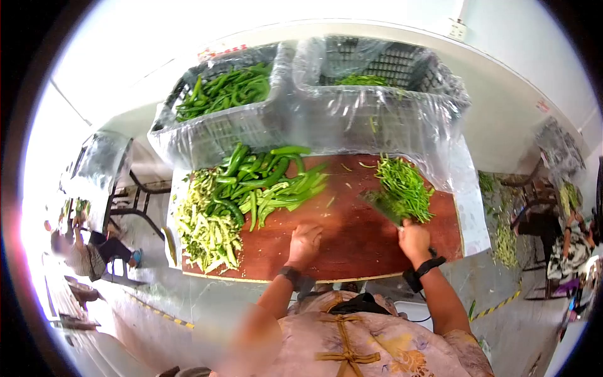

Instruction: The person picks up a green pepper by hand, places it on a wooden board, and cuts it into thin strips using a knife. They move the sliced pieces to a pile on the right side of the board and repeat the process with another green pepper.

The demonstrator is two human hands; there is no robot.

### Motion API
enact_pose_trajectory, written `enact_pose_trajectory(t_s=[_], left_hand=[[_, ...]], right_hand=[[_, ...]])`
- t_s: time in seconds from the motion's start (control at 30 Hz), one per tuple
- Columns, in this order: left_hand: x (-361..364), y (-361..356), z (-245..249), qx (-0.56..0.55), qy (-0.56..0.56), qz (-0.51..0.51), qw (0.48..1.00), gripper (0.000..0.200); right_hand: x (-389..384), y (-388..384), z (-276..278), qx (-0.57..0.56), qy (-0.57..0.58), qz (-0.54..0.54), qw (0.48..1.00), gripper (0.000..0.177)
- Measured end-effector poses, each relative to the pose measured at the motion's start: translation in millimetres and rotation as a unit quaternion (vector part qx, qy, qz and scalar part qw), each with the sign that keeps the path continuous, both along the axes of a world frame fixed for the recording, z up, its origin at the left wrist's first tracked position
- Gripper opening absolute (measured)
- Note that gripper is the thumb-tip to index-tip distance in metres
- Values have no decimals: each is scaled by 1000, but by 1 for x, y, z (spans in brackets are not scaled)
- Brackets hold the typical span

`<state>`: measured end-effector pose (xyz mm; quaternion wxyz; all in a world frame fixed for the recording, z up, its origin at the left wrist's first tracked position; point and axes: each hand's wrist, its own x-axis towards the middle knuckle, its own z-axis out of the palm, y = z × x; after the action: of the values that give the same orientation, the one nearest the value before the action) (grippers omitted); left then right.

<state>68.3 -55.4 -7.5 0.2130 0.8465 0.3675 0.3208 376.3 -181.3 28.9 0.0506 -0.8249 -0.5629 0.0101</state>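
Note:
My right hand is wrapped round the handle of a cleaver. The blade of the cleaver points up and left, against the lower left side of a heap of thin-cut green pepper strips. My left hand is over the brown board with its fingers curled in, and I see nothing in them. Beyond it are split green pepper pieces and whole long green peppers. A pile of pale pepper cores covers the board's left end.
Two plastic-lined crates stand behind the board: the left crate holds green peppers, the right crate some cut strips. Scraps litter the floor at right. Other people sit at the far left and far right.

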Motion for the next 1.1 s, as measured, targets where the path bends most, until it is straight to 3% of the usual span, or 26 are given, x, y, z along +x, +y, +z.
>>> enact_pose_trajectory(t_s=[0.17,0.23,0.33,0.43,0.53,0.6,0.77,0.87,1.03,1.1], left_hand=[[-9,1,10,1,6,-4,1000,20],[-9,6,14,42,31,35,998,20],[-12,22,27,46,49,108,992,21],[-14,45,45,67,82,153,982,23],[-15,64,53,89,95,148,980,27],[-12,74,54,101,148,144,973,32],[-8,84,39,141,152,118,971,30],[-4,79,44,128,170,123,969,28],[15,60,61,108,97,108,983,23],[31,44,67,45,-5,44,998,25]], right_hand=[[16,34,43,112,102,-106,983,27],[17,38,43,160,139,-88,973,25],[2,28,48,143,236,-75,958,25],[-21,4,47,118,199,-24,973,28],[-37,-23,51,45,199,-12,979,26],[-42,-38,45,54,209,-15,976,26],[-42,-68,37,-5,206,-47,977,29],[-45,-80,33,22,215,-60,975,28],[-53,-81,31,91,222,-66,969,22],[-54,-80,29,99,213,-61,970,22]])
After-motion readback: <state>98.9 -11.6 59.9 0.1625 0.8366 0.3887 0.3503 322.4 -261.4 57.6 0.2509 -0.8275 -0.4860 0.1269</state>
